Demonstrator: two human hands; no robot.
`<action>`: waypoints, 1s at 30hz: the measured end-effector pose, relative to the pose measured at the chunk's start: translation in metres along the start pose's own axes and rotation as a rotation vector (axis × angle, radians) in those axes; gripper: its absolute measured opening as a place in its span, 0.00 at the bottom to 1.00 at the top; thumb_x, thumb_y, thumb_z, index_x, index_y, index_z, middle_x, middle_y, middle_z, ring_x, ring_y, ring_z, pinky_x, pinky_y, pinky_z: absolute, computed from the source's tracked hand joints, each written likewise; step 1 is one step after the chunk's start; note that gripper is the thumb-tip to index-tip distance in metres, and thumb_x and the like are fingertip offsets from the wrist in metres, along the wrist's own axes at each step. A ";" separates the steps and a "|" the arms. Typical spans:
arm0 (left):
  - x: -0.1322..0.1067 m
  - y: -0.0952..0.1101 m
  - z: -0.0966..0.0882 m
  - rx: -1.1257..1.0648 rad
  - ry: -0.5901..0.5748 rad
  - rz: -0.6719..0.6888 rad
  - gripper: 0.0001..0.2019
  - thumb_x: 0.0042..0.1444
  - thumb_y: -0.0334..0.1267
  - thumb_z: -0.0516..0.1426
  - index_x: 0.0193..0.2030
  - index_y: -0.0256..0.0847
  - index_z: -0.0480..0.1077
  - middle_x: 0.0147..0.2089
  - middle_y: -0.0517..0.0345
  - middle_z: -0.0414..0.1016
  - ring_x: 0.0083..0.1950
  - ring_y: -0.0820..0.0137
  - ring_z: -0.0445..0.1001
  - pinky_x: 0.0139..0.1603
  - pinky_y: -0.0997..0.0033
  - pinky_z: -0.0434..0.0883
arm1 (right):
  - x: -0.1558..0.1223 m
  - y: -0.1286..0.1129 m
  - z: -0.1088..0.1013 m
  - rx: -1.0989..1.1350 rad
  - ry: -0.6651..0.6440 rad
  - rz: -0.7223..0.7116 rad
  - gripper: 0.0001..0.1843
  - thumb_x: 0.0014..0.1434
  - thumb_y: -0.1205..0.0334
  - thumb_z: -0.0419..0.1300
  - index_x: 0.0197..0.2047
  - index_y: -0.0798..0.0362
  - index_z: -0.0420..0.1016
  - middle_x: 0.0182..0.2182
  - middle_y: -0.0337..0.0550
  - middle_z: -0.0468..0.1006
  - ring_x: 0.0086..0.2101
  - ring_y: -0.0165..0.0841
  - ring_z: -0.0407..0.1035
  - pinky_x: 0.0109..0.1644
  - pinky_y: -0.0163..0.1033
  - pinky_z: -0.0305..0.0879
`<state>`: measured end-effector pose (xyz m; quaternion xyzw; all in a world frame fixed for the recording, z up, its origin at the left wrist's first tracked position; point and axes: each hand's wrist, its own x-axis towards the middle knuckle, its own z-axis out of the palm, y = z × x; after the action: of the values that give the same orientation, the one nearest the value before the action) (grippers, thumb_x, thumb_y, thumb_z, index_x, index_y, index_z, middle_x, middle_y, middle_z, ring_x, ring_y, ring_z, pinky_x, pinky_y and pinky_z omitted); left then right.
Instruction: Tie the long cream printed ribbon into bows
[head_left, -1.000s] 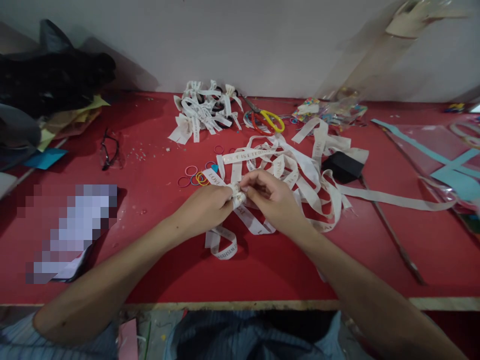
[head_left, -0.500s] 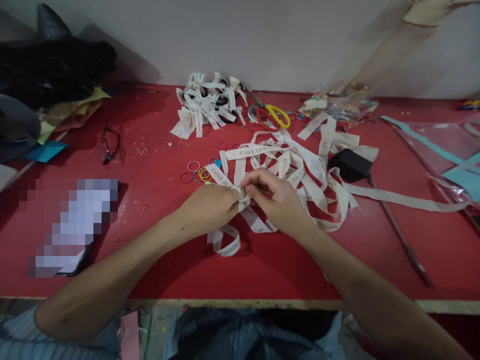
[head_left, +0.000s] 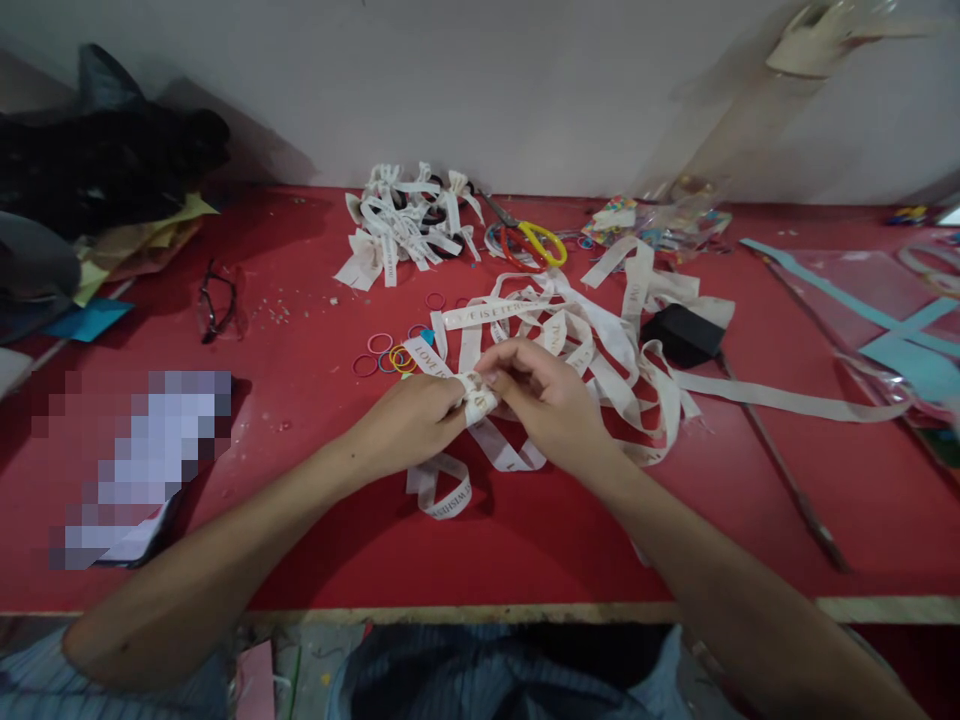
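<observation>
Between my two hands is a white printed ribbon (head_left: 478,402), bunched into a small folded loop or knot. My left hand (head_left: 416,415) is closed on its left side, and the fingers of my right hand (head_left: 536,395) pinch its right side. Ribbon ends hang below, one loop (head_left: 450,490) resting on the table. Behind the hands spreads a loose tangle of the same ribbon (head_left: 577,320) with gold lettering. Small coloured elastic bands (head_left: 382,350) lie just beyond my left hand. My fingertips partly hide the ribbon.
On the red table (head_left: 322,560) lie scissors (head_left: 536,245), a pile of tied white ribbons (head_left: 405,220), eyeglasses (head_left: 216,300), a phone (head_left: 150,470), a dark stick (head_left: 787,470) and a black object (head_left: 679,335). A black bag (head_left: 112,140) stands back left.
The bunched ribbon shows more between my hands, its folds tighter and more exposed at my left fingers. My hands stay close together. The whole view has shifted slightly.
</observation>
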<state>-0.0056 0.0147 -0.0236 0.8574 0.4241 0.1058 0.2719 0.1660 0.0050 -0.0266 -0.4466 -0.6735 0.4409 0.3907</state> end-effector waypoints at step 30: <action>-0.003 0.005 -0.005 -0.101 0.106 -0.007 0.16 0.60 0.40 0.46 0.25 0.36 0.63 0.21 0.64 0.61 0.23 0.78 0.58 0.25 0.78 0.52 | 0.000 -0.002 0.006 0.273 0.125 0.010 0.02 0.60 0.64 0.56 0.35 0.49 0.70 0.27 0.34 0.68 0.25 0.23 0.63 0.27 0.29 0.65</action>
<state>-0.0059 0.0111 -0.0166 0.8343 0.4349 0.1713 0.2923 0.1601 0.0030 -0.0271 -0.4190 -0.5795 0.5015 0.4869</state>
